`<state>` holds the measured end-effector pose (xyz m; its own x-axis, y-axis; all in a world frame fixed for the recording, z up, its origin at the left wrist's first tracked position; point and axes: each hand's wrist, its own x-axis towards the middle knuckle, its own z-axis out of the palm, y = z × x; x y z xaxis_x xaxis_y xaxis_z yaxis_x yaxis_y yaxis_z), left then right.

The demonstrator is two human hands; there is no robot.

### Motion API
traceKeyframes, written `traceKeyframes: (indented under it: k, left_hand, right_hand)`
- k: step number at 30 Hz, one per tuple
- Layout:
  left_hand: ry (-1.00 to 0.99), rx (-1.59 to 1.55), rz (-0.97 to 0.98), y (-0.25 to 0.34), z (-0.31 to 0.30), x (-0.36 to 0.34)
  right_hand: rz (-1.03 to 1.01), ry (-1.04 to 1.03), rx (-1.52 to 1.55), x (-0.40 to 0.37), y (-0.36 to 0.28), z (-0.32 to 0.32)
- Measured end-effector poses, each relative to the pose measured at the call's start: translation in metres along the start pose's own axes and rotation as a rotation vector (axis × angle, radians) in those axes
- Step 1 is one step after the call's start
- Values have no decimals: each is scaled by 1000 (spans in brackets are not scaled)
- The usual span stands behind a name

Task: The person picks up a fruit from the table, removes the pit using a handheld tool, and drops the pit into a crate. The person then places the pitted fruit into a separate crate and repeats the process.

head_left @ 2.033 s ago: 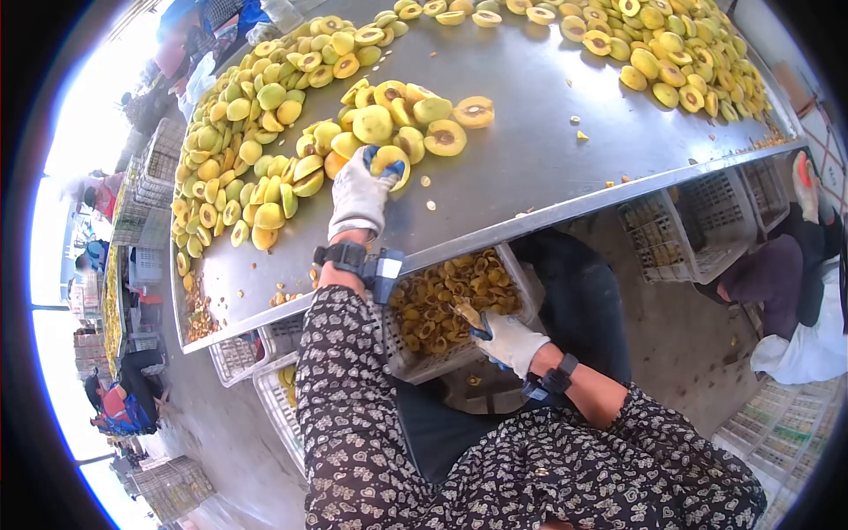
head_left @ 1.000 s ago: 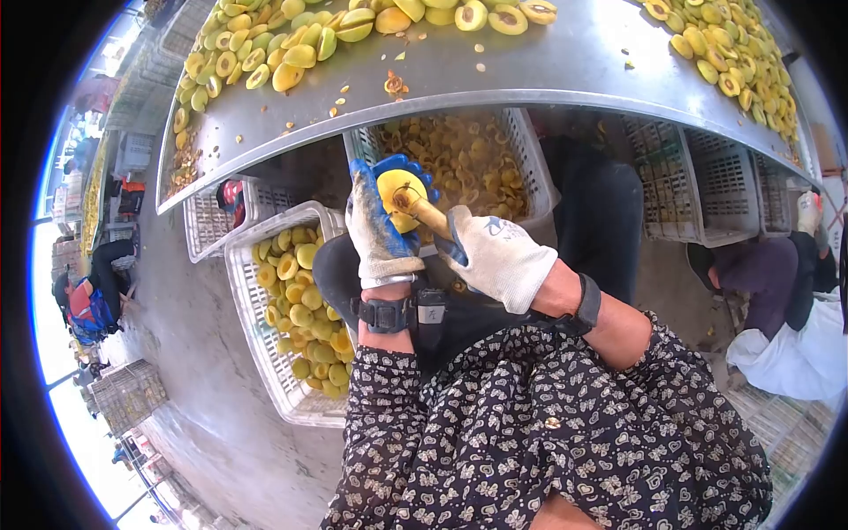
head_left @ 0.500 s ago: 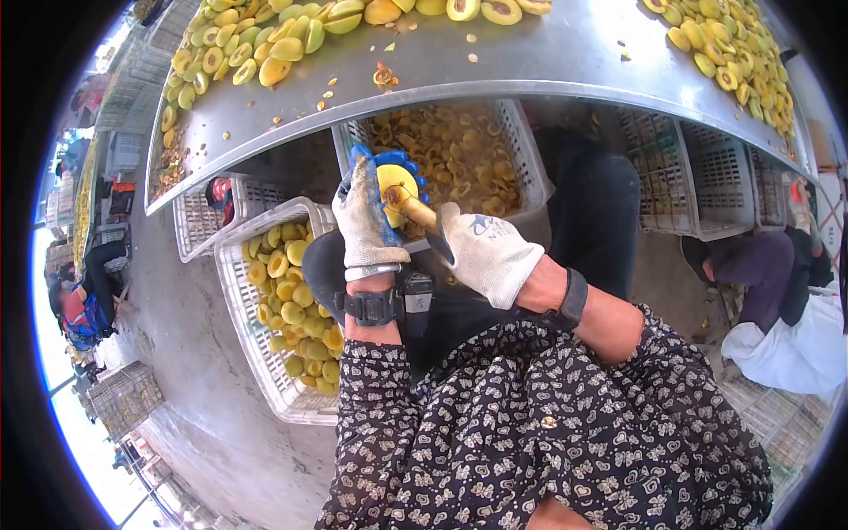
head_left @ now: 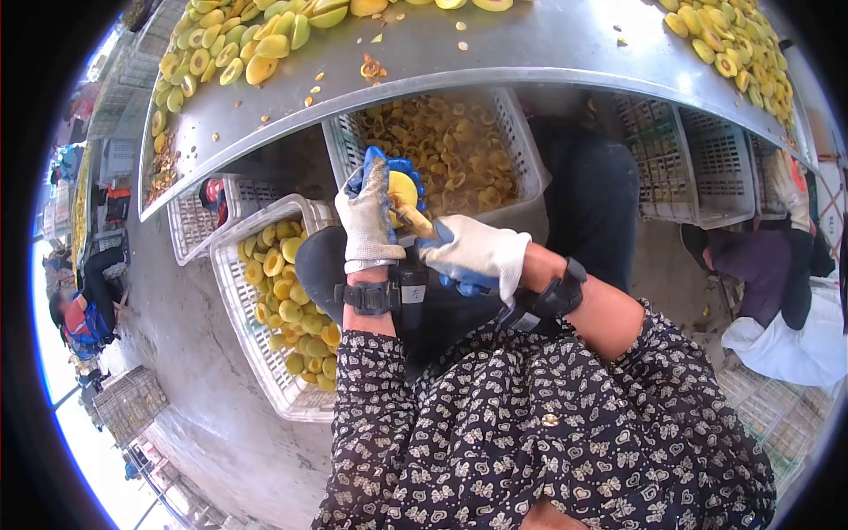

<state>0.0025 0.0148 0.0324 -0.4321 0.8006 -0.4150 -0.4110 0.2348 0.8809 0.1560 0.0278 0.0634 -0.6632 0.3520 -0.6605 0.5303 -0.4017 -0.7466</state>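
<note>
My left hand point(head_left: 369, 216), in a white and blue glove, is closed round a yellow fruit half point(head_left: 403, 196), its cut face turned to the right. In my right hand point(head_left: 473, 254), also gloved, is a wooden-handled tool point(head_left: 413, 216), its tip against the fruit. Behind both hands stands a white crate point(head_left: 523, 146) of small fruit pieces point(head_left: 450, 146). Left of my knee, another white crate point(head_left: 252, 344) holds yellow-green fruit halves point(head_left: 296, 309).
A metal table point(head_left: 397, 66) with heaps of fruit halves point(head_left: 265, 35) curves across the top. More crates point(head_left: 676, 168) stand under it at the right. One person point(head_left: 760, 265) sits at the right edge, another point(head_left: 84, 305) at the far left.
My right hand has turned, so its blue palm side and the wrist strap's box now show. The fruit half is turned more edge-on. The view has shifted slightly.
</note>
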Motion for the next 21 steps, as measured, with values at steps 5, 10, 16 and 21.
traceKeyframes:
  k: [5, 10, 16, 21]
  left_hand:
    - [-48, -29, -26, 0, 2, 0]
    - [-68, -192, -31, -13, -3, 14]
    - [62, -226, 49, -11, 5, 22]
    - [12, -348, 82, -5, -6, 25]
  right_hand:
    - [98, -507, 946, 3, 25, -13]
    - [78, -652, 1319, 3, 34, -9]
    - [-49, -704, 1245, -3, 25, -16]
    - [-47, -65, 667, -7, 14, -30]
